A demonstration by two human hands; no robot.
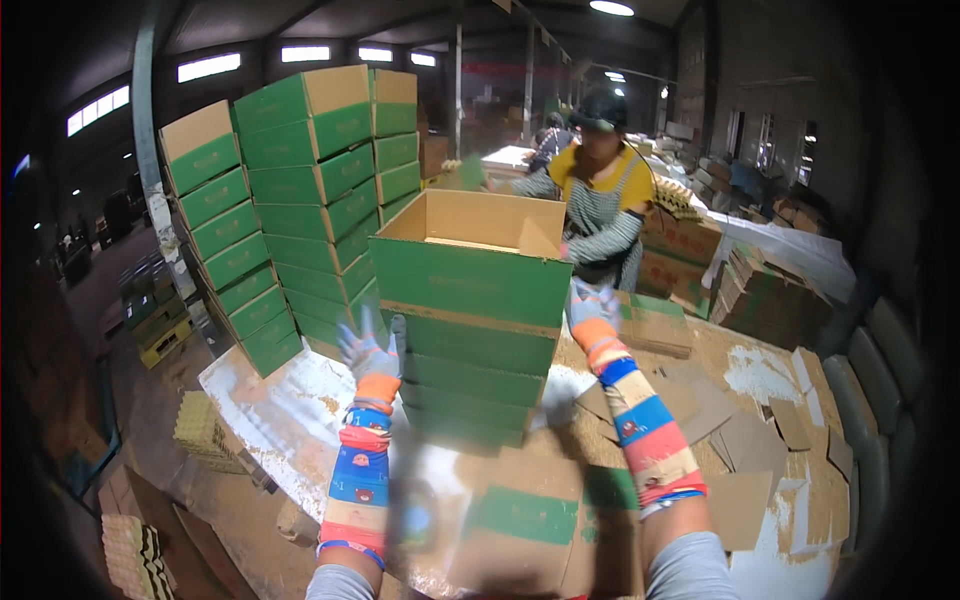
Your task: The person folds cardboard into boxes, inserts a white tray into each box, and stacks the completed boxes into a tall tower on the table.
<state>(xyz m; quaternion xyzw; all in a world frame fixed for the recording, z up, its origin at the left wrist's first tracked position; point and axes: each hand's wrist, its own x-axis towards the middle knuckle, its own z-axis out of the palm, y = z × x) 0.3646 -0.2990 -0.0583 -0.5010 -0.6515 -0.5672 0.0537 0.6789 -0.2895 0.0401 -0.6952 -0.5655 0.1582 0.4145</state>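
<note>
In front of me rises a stack of green and brown cardboard boxes (470,290), its top box open and bare inside as far as I can see. To the stack's left is my left hand (370,352), gloved, its fingers spread and holding nothing. Against or close beside the right edge of the upper boxes is my gloved right hand (594,303), its fingers apart; whether it touches the cardboard I cannot tell. Striped sleeves cover both forearms. A flattened green and brown carton (520,515) lies on the table nearest me.
Taller stacks of green boxes (300,190) stand at the left. Across the table, a person in a yellow top (610,180) works behind the stack. Loose cardboard sheets (745,440) litter the table's right side. Egg trays (205,435) sit low at the left, near a metal post (150,150).
</note>
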